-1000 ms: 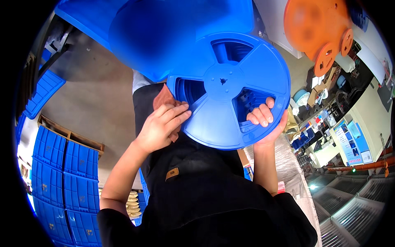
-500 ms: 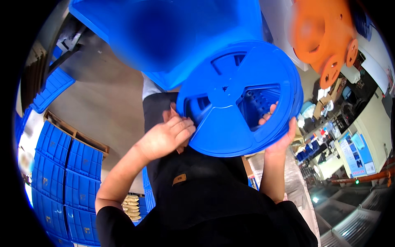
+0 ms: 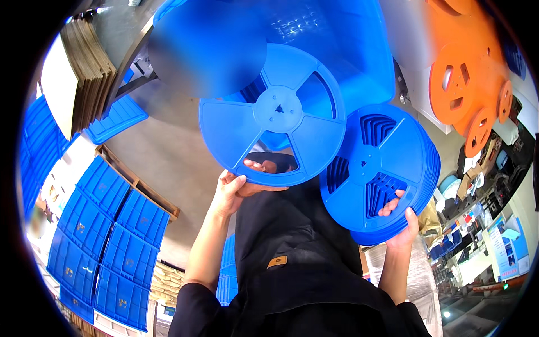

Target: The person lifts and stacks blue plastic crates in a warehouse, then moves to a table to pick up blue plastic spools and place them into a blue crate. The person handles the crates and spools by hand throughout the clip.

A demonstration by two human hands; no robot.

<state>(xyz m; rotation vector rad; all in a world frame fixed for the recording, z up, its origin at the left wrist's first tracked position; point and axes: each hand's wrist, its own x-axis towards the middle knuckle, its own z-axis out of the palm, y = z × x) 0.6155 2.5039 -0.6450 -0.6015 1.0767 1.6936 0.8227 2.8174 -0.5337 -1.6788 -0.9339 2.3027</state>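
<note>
My left hand (image 3: pixel 229 194) grips a single blue reel disc (image 3: pixel 224 126) by its near rim; its fingertips show through one of the disc's window openings. A round hub with small holes sits in the disc's middle. Lower and to the right, my right hand (image 3: pixel 402 233) holds a stack of matching blue reel discs (image 3: pixel 351 205), fingers hooked through an opening and thumb near the outer edge. The single disc stands apart from the stack's face, overlapping its left edge in view. Beyond both is a large blue bin (image 3: pixel 368 53), partly hidden by the disc and a dark blur.
Orange discs (image 3: pixel 446 92) stand at the upper right. Blue crates (image 3: pixel 126 258) are stacked at the left beside a wooden pallet edge (image 3: pixel 140 185). Stacked brown sheets (image 3: pixel 87 67) stand at the far left. A plastic-wrapped load (image 3: pixel 412 281) is at my right.
My left hand has moved up with a single disc, now separated from the stack. The stack in my right hand now sits lower and further right. The view has shifted.
</note>
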